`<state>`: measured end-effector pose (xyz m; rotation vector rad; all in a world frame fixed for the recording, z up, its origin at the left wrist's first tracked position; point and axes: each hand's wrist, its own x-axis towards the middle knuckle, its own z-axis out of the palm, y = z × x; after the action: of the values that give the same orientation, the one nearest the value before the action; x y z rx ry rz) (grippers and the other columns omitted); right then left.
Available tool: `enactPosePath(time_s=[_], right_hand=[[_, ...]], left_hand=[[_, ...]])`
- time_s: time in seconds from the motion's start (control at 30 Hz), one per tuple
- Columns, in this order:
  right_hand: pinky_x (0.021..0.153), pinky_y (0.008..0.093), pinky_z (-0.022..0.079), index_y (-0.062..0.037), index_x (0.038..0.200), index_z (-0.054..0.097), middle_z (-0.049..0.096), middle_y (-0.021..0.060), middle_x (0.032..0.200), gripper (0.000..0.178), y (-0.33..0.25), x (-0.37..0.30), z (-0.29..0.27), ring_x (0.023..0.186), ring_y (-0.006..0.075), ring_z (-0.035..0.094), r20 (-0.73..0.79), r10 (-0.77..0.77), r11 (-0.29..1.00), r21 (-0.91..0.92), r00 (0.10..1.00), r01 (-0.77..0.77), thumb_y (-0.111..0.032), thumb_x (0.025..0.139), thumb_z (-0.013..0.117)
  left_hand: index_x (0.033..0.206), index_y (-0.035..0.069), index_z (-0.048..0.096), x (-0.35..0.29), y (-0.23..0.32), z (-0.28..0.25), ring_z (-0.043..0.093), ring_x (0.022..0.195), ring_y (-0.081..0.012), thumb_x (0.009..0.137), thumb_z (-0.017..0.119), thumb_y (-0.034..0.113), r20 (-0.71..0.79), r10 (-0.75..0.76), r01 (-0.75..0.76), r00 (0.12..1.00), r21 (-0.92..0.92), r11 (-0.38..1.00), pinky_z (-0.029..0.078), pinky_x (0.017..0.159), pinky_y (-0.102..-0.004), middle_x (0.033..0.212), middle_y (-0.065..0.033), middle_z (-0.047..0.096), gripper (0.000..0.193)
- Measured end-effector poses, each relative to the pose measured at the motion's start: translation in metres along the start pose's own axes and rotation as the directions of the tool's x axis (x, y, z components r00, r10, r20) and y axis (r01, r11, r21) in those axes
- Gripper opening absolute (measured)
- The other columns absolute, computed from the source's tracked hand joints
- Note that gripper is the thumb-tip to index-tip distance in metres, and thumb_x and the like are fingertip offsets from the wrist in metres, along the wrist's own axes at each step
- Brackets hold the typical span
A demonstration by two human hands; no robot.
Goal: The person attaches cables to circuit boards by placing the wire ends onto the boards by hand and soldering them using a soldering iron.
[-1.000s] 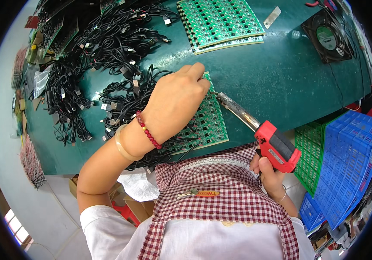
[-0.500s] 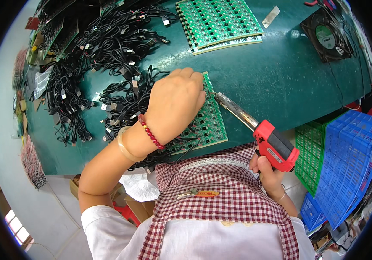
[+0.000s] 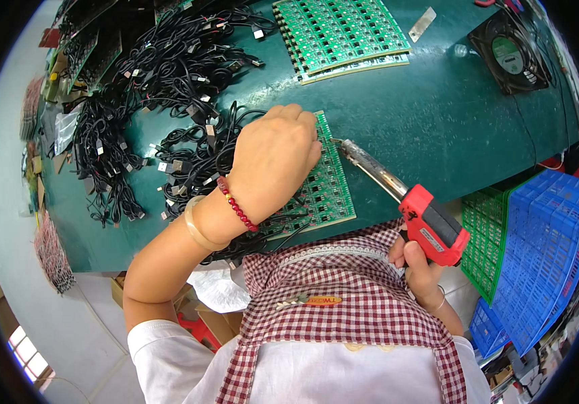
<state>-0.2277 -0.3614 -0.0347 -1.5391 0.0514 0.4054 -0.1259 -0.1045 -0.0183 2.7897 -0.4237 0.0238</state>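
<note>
My left hand [image 3: 274,151] is closed, knuckles up, over the left part of a green circuit board panel [image 3: 333,192]. Its fingertips are hidden beneath it, so whatever they pinch cannot be made out. Black USB cables [image 3: 191,158] lie bunched beside that hand, some running under it onto the panel. In my right hand [image 3: 419,266] is a red and black soldering gun [image 3: 431,225], gripped by its handle. Its metal barrel points up and left, with the thin tip at the panel's right edge, near my left fingers; whether it touches is unclear.
Stacked green circuit panels [image 3: 343,34] lie at the table's far side, with a small metal strip [image 3: 423,24] beside them. A black fan [image 3: 508,54] stands far right. More bundled cables [image 3: 168,60] cover the far left. Blue [image 3: 542,249] and green crates [image 3: 483,239] stand right of the table.
The soldering gun has shifted slightly to the right, its tip moving a little away from my left fingers. My left hand stays nearly in place over the panel.
</note>
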Motion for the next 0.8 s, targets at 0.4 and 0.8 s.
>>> enactPosePath(time_s=[0.4, 0.8], right_hand=[[0.050, 0.0276, 0.043, 0.0031, 0.113, 0.047, 0.051, 0.0082, 0.060, 0.035, 0.003, 0.003, -0.006, 0.048, 0.0132, 0.046, -0.057, -0.052, 0.995, 0.083, 0.997, 0.057, -0.023, 0.090, 0.053], [0.045, 0.0246, 0.043, 0.0033, 0.109, 0.045, 0.048, 0.0066, 0.058, 0.031, -0.010, 0.011, -0.011, 0.045, 0.0113, 0.043, -0.221, -0.159, 0.970, 0.148, 0.962, 0.194, -0.021, 0.091, 0.049]], left_hand=[[0.072, 0.006, 0.055, 0.002, 0.003, -0.001, 0.057, 0.073, -0.0276, 0.074, 0.063, 0.012, -0.022, 0.002, 0.000, 1.000, 0.082, 0.997, 0.044, 0.065, -0.0381, 0.073, -0.0097, 0.056, 0.010], [0.082, 0.006, 0.059, 0.048, -0.102, -0.051, 0.057, 0.086, -0.0277, 0.074, 0.068, 0.016, -0.138, 0.081, -0.016, 0.987, 0.421, 0.907, 0.048, 0.070, -0.0390, 0.084, -0.0082, 0.057, 0.016]])
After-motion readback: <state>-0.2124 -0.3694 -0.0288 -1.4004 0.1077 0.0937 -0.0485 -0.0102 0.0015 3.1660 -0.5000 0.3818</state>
